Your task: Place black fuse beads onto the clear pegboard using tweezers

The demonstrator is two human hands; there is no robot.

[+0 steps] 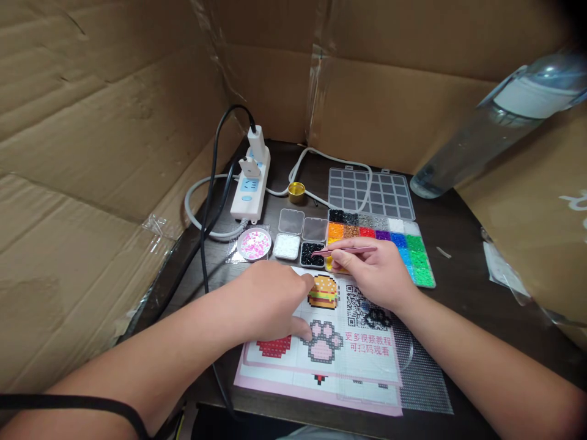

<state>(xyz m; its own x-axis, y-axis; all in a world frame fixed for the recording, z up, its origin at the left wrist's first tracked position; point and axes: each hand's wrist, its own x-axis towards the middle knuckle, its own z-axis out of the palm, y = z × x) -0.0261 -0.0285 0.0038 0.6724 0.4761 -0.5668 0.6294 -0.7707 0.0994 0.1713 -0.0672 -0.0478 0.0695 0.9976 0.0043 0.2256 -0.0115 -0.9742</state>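
Head view: right hand [373, 275] pinches pink tweezers [345, 250] between thumb and forefinger, other fingers curled under. Grip is closed tight on the shaft about midway. Tweezers lie nearly level with the long axis running left-right. The tip points left and sits over the small box of black beads [312, 254]. The back end points right, above the coloured rows of the bead organizer [415, 244]. Can't tell whether the tips are apart or pinched, or whether they carry a bead; too small.

Left hand [270, 299] is palm-down on the pattern sheet [367, 360], holding nothing. Its fingers are bent and one fingertip presses the paper just beside the paw print [324, 339]. The burger print [323, 291] sits between the two hands.

The sheet lies on a clear pegboard [424, 376] at the near edge of the dark table [463, 287]. A loose cluster of black beads [378, 318] rests on the sheet near the right wrist.

Left of the black-bead box are a box of white beads [287, 245] and then a round dish of pink beads [255, 243]. The organizer's lid [371, 192] is open behind it. A power strip [250, 183] sits at back left. Cardboard walls [114, 122] surround the table.
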